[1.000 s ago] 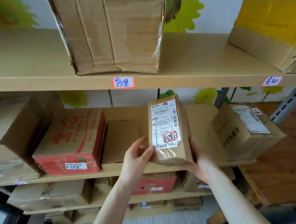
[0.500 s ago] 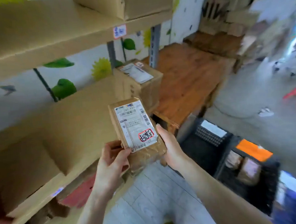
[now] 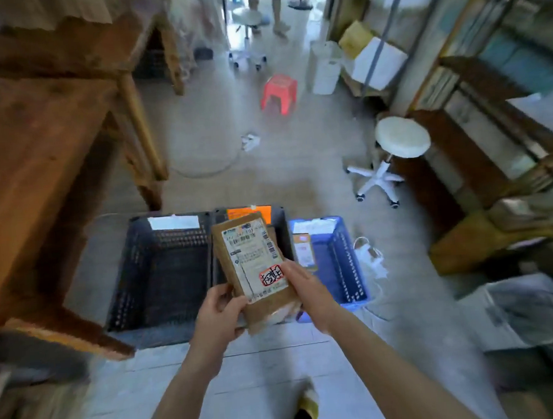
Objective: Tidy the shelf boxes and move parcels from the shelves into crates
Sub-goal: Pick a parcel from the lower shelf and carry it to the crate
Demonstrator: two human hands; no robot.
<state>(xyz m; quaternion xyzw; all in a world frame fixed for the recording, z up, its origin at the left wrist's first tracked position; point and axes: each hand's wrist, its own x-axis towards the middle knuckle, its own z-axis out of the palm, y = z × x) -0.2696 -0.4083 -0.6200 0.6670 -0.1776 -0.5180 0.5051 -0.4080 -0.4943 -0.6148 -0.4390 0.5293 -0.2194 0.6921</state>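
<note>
A small brown cardboard parcel (image 3: 253, 270) with a white shipping label and a red-framed sticker is held in both hands above the crates. My left hand (image 3: 218, 311) grips its lower left edge and my right hand (image 3: 306, 287) holds its right side. Below on the floor stand three crates in a row: a dark crate (image 3: 161, 273) on the left with nothing visible inside, a middle dark crate (image 3: 277, 217) with an orange tag, mostly hidden by the parcel, and a blue crate (image 3: 341, 263) on the right holding a parcel (image 3: 304, 251).
A wooden table (image 3: 30, 167) stands on the left. A white stool (image 3: 401, 141) and shelving (image 3: 489, 96) are on the right, a red plastic stool (image 3: 278, 93) farther off. A white bag (image 3: 369, 261) lies beside the blue crate. Another person's legs (image 3: 274, 6) show far back.
My view has swung from the shelves to the floor crates. The parcel has come away from the shelf and is now over the middle crate, still in both hands.
</note>
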